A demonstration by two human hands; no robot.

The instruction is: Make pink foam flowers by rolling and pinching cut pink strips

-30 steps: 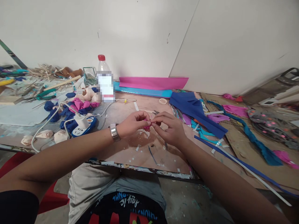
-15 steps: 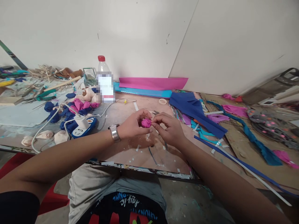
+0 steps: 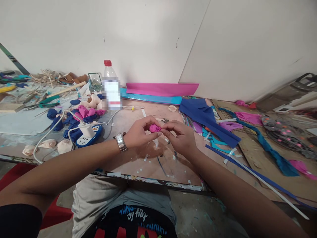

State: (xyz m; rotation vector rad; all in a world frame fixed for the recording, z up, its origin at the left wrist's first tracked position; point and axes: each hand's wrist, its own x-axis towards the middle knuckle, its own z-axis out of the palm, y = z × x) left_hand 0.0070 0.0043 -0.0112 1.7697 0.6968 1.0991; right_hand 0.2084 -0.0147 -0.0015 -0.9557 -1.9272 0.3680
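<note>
Both forearms angle inward over a littered worktable (image 3: 148,170), and a person's bare hands meet to the right of a red-capped bottle (image 3: 110,72) and nearer the lap. The left hand (image 3: 140,134), a metal watch (image 3: 121,142) at its wrist, curls its fingers around a crumpled pink bundle (image 3: 154,128), thumb stretched along the near side. The right hand (image 3: 180,135) pinches the bundle's right end between thumb and forefinger, knuckles bent. A blue power strip (image 3: 83,142) sits nearer the person than the bottle and to its left; dark blue material (image 3: 198,110) lies well to its right.
</note>
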